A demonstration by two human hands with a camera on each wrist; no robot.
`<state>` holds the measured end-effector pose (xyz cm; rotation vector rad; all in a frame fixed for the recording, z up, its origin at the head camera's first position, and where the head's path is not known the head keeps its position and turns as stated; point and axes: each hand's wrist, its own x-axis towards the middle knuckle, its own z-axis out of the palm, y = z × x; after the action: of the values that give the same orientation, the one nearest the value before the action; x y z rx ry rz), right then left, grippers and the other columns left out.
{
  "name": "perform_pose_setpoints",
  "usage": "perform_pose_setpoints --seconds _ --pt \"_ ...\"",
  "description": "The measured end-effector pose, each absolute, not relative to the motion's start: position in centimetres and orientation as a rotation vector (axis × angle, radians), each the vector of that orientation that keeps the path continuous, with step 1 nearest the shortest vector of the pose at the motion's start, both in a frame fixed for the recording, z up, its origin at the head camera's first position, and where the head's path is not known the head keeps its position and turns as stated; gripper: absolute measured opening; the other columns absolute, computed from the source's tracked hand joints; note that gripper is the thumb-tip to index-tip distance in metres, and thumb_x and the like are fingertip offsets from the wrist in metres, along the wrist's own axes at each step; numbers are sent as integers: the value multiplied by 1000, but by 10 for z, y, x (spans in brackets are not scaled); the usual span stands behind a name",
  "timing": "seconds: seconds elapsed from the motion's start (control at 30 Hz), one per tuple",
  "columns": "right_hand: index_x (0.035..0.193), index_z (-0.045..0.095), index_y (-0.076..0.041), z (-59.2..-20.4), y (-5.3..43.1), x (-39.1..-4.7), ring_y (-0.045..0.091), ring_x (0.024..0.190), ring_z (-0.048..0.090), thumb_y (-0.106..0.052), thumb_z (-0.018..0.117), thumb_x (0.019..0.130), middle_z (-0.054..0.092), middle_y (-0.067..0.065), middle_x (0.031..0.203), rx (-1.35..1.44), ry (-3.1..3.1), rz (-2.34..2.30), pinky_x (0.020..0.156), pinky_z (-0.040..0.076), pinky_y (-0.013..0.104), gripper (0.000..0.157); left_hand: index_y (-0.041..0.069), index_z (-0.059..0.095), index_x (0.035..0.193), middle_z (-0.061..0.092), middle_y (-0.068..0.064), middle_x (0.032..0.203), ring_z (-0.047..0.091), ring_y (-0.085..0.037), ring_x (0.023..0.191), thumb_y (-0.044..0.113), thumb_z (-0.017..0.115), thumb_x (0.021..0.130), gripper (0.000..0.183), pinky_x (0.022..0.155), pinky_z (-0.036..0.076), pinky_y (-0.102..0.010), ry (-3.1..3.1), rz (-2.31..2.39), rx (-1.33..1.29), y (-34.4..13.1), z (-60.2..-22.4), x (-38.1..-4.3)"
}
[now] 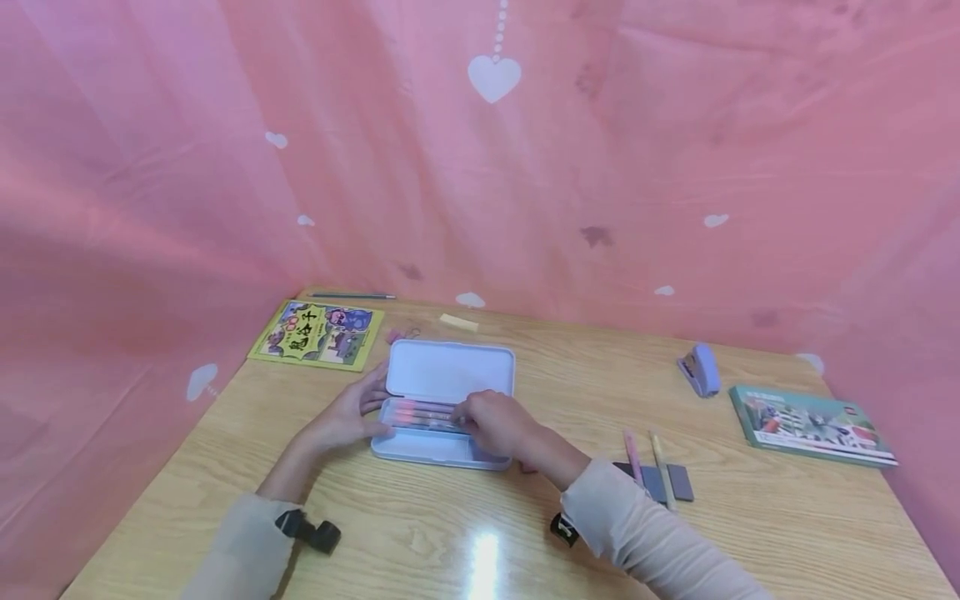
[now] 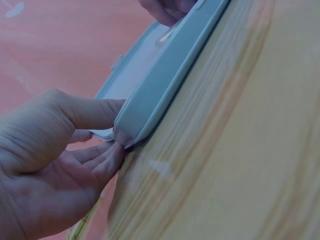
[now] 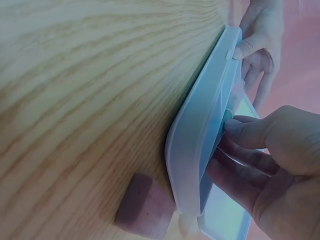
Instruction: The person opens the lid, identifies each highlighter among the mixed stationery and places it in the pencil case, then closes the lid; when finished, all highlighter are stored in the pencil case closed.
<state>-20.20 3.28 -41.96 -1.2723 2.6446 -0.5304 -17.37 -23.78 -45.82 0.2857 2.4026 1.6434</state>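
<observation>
Pink curtain [image 1: 420,183] backs a wood-grain table [image 1: 420,517]; pencil case [image 1: 420,444] rests on the table, lid [image 1: 450,369] folded back; left hand [image 1: 349,417] grips the case's left end between thumb and fingers. Right hand [image 1: 498,423] reaches into the case, fingertips at the pens [image 1: 420,417] inside; whether it pinches one cannot be told; yellow book [image 1: 318,335] lies left of the case, stapler [image 1: 701,369] right.

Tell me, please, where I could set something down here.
The wooden table is bare between the open pale-blue rectangular case and small lavender stapler, and between both beige sleeves. It's crowded around the slim pink pen, slim pale-yellow pen and dark flat rectangles.
</observation>
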Motion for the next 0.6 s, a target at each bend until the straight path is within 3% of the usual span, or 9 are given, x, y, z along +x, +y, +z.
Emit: perform_pose_setpoints --seconds 0.1,0.37,0.6 --pt "108 72 -12 -420 34 -202 16 101 64 -5 61 88 71 1 105 -1266 2643 -535 90 54 33 23 25 8 152 44 -13 139 47 -30 125 0 77 69 111 110 36 -41 2422 1630 276 -240 -465 -176" --pt "109 71 -13 -407 43 -203 12 85 63 -12 67 86 70 2 98 -1209 2699 -539 74 56 28 24 21 9 153 37 -13 146 42 -32 129 1 77 71 108 111 34 -41 2404 1650 301 -241 -465 -174" --pt "110 68 -8 -377 96 -204 21 85 66 -24 74 81 69 6 98 -1122 2854 -603 67 56 32 34 20 10 153 34 -14 148 40 -34 131 2 76 73 105 112 33 -42 2395 1669 356 -242 -465 -174"
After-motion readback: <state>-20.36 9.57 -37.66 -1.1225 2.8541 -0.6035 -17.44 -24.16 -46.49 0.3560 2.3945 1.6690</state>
